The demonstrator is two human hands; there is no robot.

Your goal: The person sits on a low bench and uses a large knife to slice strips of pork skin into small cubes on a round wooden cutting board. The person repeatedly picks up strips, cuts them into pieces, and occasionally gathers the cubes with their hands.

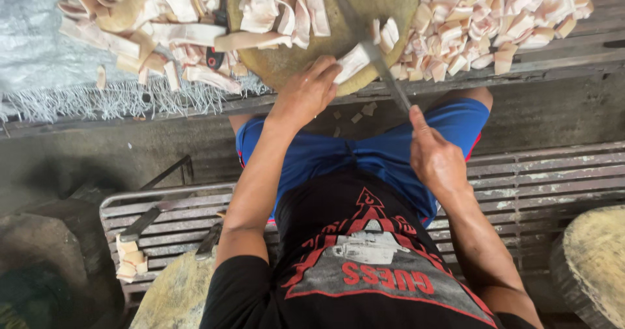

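Pinning strip [352, 62] – L hand [306, 94], knife [384, 75] R hand [435, 156]

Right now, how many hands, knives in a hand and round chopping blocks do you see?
Hands: 2, left hand pinning a pale strip, right hand
Knives in hand: 1, knife
Round chopping blocks: 3
Total: 6

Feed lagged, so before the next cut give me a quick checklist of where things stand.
1. Left hand pins the pale strip: ok.
2. Right hand grips the knife handle: ok.
3. Blade on the strip, over the round chopping block: ok.
4. Left fingertips away from the blade: not ok, they sit close beside it.
5. Cut pieces piled right, off the cutting spot: ok.
6. Blade sharpness: cannot tell.
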